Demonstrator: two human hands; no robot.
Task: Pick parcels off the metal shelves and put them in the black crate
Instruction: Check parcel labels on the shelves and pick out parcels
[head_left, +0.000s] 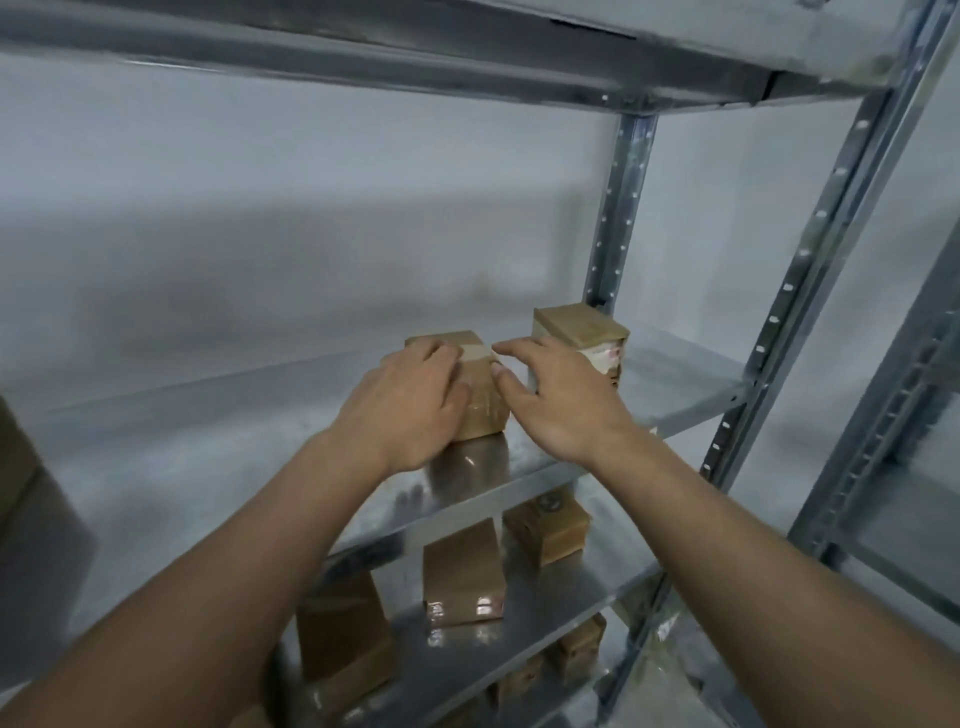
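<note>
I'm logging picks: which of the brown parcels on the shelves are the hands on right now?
The taped parcel on the upper shelf, between left hand and right hand. Its neighbour behind and those below are untouched.

Pale wall (260, 208) behind
</note>
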